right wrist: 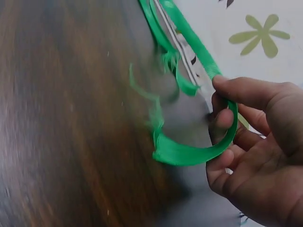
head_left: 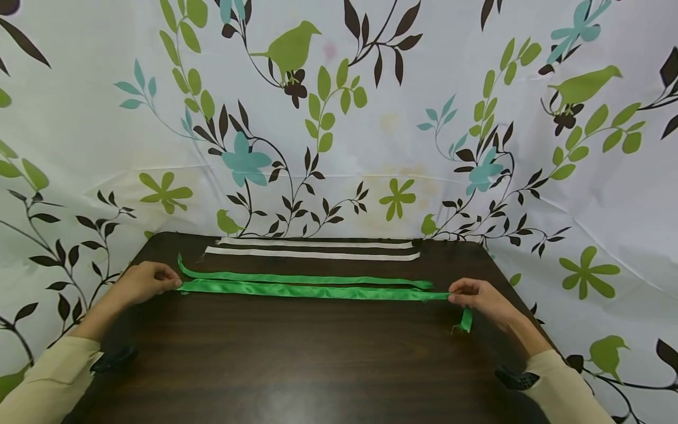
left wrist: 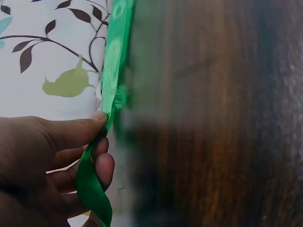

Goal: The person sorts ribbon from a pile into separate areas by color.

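A length of green satin ribbon point(head_left: 318, 290) is stretched straight between both hands, low over the dark table. At its left part my left hand point(head_left: 147, 281) pinches it between thumb and fingertips, and a loose tail point(left wrist: 90, 184) hangs past the fingers in the left wrist view. My right hand point(head_left: 481, 299) pinches the other side; the short frayed end point(right wrist: 184, 155) curls beyond the fingers. Just behind lies another green ribbon point(head_left: 296, 277), its left end curving up. In the right wrist view, a frayed ribbon end point(right wrist: 170, 59) shows beside a curled one.
Two white strips point(head_left: 312, 254) lie side by side near the far edge of the brown table point(head_left: 296, 353). A white cloth point(head_left: 339, 118) printed with birds and leaves hangs behind the table.
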`<action>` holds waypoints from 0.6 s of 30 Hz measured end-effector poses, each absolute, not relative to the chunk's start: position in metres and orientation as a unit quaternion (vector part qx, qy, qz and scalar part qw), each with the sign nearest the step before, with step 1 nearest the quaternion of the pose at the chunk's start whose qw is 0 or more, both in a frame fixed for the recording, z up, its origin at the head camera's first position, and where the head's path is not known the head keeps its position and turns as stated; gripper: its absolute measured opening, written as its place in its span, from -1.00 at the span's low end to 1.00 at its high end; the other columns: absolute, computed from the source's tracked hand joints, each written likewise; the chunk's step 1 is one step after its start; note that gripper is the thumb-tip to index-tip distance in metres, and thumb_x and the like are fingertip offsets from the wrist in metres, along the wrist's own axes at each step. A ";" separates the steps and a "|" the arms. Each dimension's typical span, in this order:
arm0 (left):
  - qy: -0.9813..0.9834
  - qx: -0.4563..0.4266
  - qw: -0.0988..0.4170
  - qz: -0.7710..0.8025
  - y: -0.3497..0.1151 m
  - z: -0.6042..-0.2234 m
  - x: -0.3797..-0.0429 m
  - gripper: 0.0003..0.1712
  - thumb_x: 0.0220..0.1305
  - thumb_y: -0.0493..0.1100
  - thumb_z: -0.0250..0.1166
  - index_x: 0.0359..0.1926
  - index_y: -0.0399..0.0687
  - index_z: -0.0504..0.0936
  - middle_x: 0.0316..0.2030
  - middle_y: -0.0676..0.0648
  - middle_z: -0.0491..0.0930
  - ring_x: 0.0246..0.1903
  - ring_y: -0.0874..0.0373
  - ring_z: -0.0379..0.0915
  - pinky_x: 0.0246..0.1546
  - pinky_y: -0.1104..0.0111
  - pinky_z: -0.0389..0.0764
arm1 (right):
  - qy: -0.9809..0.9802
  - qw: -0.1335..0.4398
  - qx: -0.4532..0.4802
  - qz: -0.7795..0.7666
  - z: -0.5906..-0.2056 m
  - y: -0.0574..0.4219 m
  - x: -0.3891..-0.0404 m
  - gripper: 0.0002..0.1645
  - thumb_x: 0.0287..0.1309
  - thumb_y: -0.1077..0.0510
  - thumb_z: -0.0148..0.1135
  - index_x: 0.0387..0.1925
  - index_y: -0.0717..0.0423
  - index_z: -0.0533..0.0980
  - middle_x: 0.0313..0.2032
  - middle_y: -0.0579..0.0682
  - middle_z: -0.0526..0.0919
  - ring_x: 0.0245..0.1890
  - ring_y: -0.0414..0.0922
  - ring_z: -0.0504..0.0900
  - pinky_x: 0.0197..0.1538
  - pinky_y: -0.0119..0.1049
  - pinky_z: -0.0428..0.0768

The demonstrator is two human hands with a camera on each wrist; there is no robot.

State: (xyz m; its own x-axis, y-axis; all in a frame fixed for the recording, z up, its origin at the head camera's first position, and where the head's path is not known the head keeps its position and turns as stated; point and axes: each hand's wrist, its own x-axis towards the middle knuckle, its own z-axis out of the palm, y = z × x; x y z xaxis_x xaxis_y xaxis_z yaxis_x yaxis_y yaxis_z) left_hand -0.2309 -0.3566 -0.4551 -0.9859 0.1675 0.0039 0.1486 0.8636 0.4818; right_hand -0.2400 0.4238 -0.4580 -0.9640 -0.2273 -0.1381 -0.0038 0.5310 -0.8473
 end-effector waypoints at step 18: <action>0.981 0.052 -0.010 0.189 -0.350 -0.446 -0.227 -0.57 0.40 -0.03 0.34 -0.10 -0.42 0.65 -0.18 -0.40 0.61 -0.20 -0.43 0.51 -0.23 -0.36 0.40 | 0.937 0.046 -0.065 -0.340 -0.454 0.458 -0.231 -0.55 0.37 0.04 0.35 0.10 0.29 0.55 -0.06 0.13 0.67 -0.06 0.07 0.60 -0.10 -0.07 0.55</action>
State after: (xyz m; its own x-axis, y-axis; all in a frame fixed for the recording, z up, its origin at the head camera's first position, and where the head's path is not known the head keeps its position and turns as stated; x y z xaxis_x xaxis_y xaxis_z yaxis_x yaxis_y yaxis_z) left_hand -0.2267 -0.3504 -0.4460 -0.9943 0.0991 0.0385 0.1063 0.9234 0.3689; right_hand -0.2308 0.4584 -0.4536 -0.9873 -0.1529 -0.0426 -0.0901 0.7607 -0.6428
